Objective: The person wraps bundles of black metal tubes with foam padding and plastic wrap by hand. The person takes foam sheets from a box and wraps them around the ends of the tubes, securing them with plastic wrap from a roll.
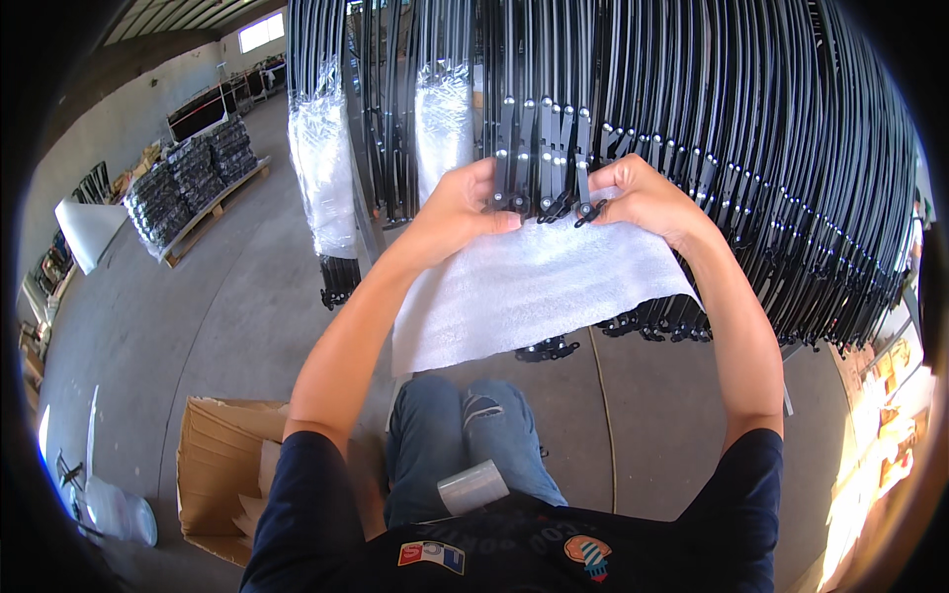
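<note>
A white foam sheet (534, 296) hangs in front of me, spread behind and below a small group of black metal hinged links (550, 159) with shiny rivets. My left hand (467, 204) grips the sheet at the group's left side, its thumb across the lower link ends. At the right side, my right hand (645, 204) pinches the sheet beside the rightmost link's end. Long black metal rods run upward from the links. Resting on my lap is a roll of clear film (473, 487).
To the right hang many more black rods (764, 148). Two bundles at left wear white foam and clear film: an outer one (322, 170) and an inner one (445, 118). An open cardboard box (215, 467) stands by my left side. A yellowish hose or cable (606, 422) crosses the floor. Farther left is a loaded pallet (215, 211).
</note>
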A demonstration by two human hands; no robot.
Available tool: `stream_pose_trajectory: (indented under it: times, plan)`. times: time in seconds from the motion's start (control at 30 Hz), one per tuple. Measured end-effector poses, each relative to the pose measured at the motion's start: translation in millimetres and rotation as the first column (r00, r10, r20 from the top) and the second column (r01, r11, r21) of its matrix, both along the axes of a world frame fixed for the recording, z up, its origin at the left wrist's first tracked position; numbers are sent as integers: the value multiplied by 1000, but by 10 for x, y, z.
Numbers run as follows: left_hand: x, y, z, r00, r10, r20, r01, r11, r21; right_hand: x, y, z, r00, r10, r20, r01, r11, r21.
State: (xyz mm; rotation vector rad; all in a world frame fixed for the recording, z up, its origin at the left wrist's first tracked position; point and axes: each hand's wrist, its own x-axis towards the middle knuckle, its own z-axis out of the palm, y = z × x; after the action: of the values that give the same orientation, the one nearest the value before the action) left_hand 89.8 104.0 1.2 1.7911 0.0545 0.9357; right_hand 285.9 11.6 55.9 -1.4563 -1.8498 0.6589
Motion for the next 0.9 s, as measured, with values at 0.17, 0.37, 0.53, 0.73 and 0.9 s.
stream_pose_trajectory:
  times: [0.17, 0.37, 0.53, 0.73, 0.9]
  plan:
    - [-58, 72, 134, 996, -41, -77, 50, 991, 123, 27, 5, 58, 993, 63, 103, -73, 992, 100]
    - [-158, 34, 270, 975, -82, -207, 106, 989, 106, 71, 13, 66, 997, 2, 82, -10, 995, 99]
    - [-258, 100, 334, 950, -41, -309, 87, 987, 138, -31, -7, 22, 996, 6, 85, -23, 979, 201]
    - [-201, 68, 311, 960, 13, -278, 12, 996, 88, -49, 35, -167, 998, 58, -10, -54, 977, 209]
    - [-120, 174, 286, 929, 141, -342, -115, 989, 95, -61, 14, -158, 996, 66, 61, -78, 974, 213]
